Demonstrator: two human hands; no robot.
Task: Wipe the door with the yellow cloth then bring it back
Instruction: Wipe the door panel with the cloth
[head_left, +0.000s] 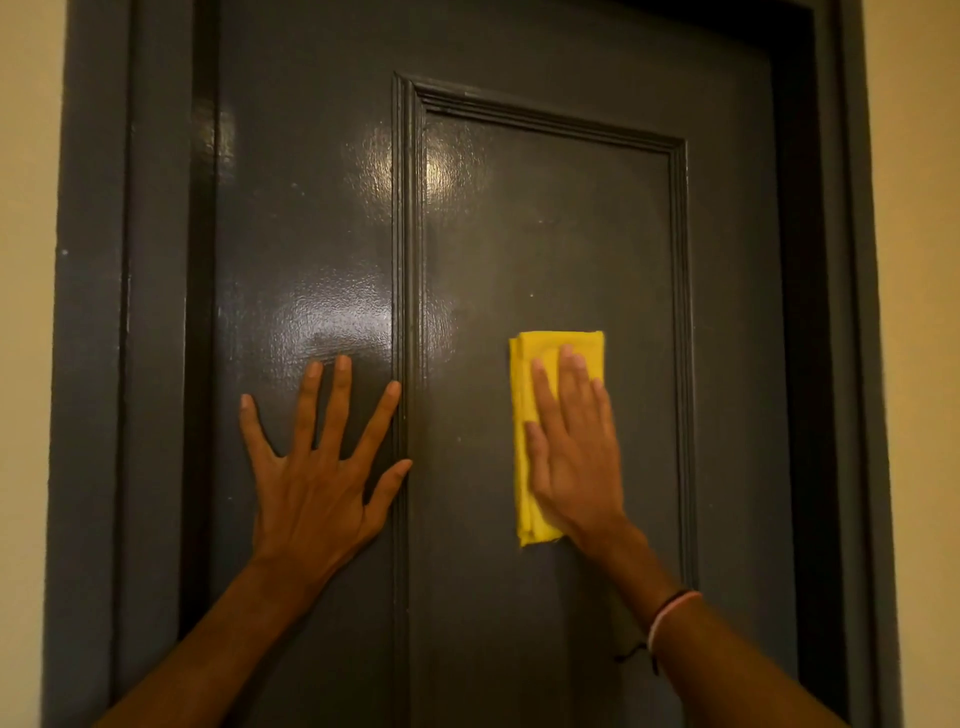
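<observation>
Flat hands press cloth, door.

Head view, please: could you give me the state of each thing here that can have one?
Door: shut in its frame, glossy.
Yellow cloth: folded, pressed flat against the door's inset panel.
Right hand: flat, fingers together, on the cloth.
Left hand: flat, fingers spread, bare on the door beside the panel moulding.
Wristbands: worn on the right wrist.
</observation>
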